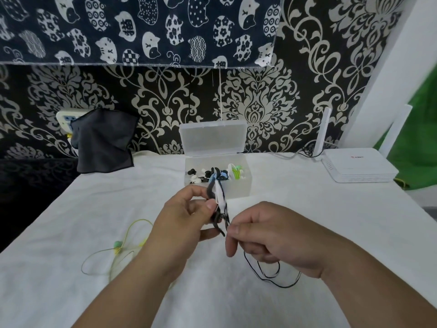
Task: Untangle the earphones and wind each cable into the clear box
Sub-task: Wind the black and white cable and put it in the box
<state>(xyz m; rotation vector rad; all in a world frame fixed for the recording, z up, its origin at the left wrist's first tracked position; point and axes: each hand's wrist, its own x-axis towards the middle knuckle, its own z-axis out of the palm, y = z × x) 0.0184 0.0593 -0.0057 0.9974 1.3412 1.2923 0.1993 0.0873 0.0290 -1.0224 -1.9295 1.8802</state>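
Your left hand (186, 218) pinches the flat white winder (221, 197), right hand (272, 235) pinches the thin black earphone cable (283, 286): looks limp, light, so grip close in.

The cable (210, 190) I hold is black, its card (221, 197) white; yellow-green earphones (117, 245) lie on white cloth (331, 221); wallpaper (260, 110) black with cream damask, hanging fabric (142, 27) navy with white cats, router (359, 164) white

Bright, even, soft light fills the scene. The white worktop (319, 209) is nearly washed out, its folds faint. Pale shadows lie beneath the left hand (186, 218) and right hand (267, 235). The black cable (282, 286) looks slightly soft. Wide-angle bending curves the edges, strongest toward 2 o'clock; 9 o'clock falls dark.
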